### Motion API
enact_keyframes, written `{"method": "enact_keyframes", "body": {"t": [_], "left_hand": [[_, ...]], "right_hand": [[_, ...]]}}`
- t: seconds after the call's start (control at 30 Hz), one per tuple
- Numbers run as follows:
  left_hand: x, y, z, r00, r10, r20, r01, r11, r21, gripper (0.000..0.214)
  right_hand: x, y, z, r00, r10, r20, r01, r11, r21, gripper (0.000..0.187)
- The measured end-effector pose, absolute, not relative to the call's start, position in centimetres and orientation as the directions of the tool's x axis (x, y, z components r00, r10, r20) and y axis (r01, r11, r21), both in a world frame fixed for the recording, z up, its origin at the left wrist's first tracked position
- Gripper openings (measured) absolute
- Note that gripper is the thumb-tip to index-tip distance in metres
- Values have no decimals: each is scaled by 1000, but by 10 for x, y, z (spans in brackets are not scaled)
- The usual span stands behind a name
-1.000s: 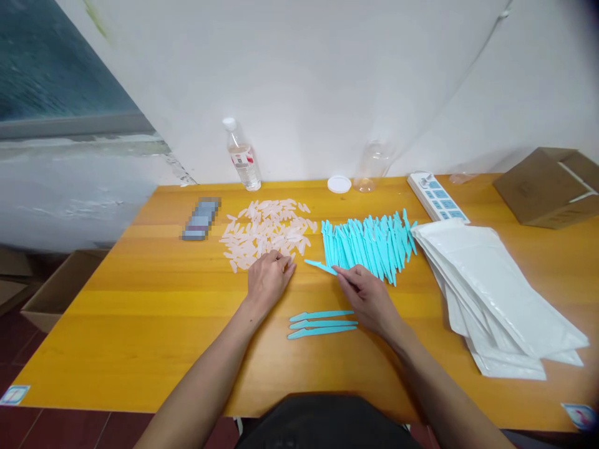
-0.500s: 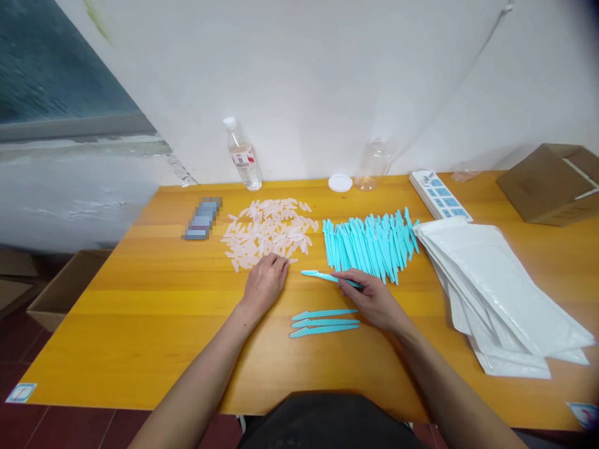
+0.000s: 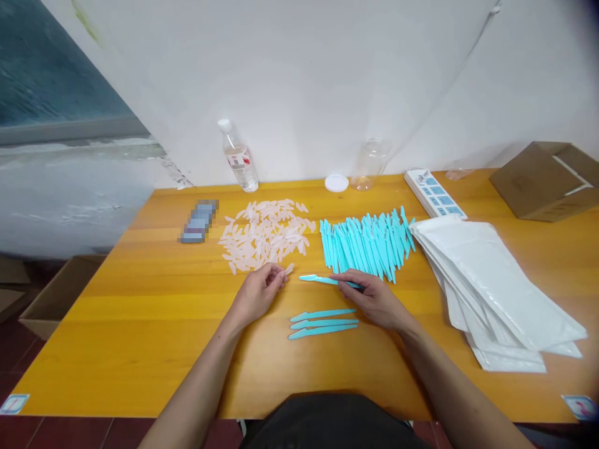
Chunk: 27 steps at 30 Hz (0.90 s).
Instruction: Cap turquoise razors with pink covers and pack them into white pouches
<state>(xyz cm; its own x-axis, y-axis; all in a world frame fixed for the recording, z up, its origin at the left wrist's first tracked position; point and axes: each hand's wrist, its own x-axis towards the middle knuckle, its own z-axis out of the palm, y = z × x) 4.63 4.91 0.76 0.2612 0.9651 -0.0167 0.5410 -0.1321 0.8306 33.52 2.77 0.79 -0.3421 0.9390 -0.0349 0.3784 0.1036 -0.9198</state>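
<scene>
My right hand (image 3: 369, 295) is closed around the handle of a turquoise eyebrow razor (image 3: 322, 280), its blade end pointing left. Between the thumb and fingers of my left hand (image 3: 259, 290) is a pale pink blade cap (image 3: 289, 269), held just left of the razor's tip and apart from it. Behind my left hand spreads a loose heap of similar pink caps (image 3: 266, 234). A pile of turquoise razors (image 3: 365, 244) lies beyond my right hand. Three more razors (image 3: 322, 323) lie side by side in front of me, their blade ends to the left.
White plastic pouches (image 3: 496, 287) are stacked at the right. Along the wall stand a water bottle (image 3: 240, 161), a white lid (image 3: 336, 183), a clear jar (image 3: 369, 165), a power strip (image 3: 435, 194) and a cardboard box (image 3: 545, 184). A blurred phone (image 3: 199, 221) lies at the left.
My left hand has drawn back from the edge of the pink heap, and a pink cap now shows in its fingers. My right hand still holds the razor in nearly the same place.
</scene>
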Motion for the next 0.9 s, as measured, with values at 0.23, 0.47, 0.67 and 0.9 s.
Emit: {"method": "enact_keyframes", "body": {"t": [0.23,0.47,0.67,0.9], "left_hand": [[47,32,9,257,942,-215,289,138,947,36],[49,31,9,274,936,-221,275,143,951,40],[46,31,13,267,943,-200,279,123,952,40],[57,25,7,326,917,-228,286,134,949,36]], "right_hand": [[332,27,11,-379,924,-48,340,91,-936,33],[332,27,14,-390,920,-43,333,97,-938,32],[334,26,11,-377,924,-55,322,75,-944,33],[329,25,15,-428,903,-38,328,116,-938,30]]}}
